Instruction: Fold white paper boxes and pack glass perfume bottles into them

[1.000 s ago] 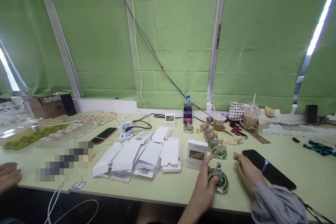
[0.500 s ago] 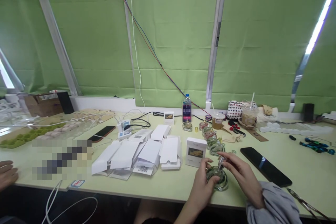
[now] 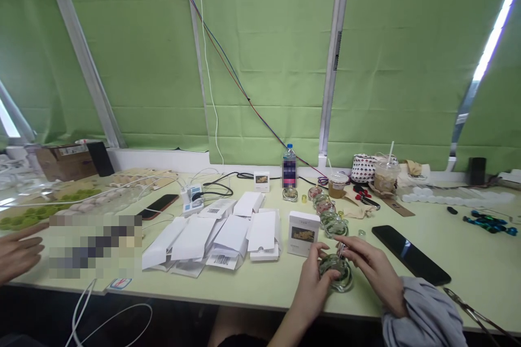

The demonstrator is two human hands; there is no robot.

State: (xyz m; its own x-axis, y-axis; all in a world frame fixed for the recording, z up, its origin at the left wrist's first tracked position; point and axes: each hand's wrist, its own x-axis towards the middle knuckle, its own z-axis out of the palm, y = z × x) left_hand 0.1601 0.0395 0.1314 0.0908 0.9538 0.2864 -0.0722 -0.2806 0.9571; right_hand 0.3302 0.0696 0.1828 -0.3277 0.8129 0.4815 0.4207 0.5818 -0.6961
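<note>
Left hand (image 3: 313, 277) curls round the glass bottle (image 3: 345, 275) near the table (image 3: 244, 288) edge; right hand (image 3: 372, 263) pinches its neck, the piece there hard to make out. A sideways shove could tip it!

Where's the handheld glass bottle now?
Low and right of centre in the head view: the glass bottle is in the left hand, right hand at its top, in front and right of the nearer upright white box.
</note>
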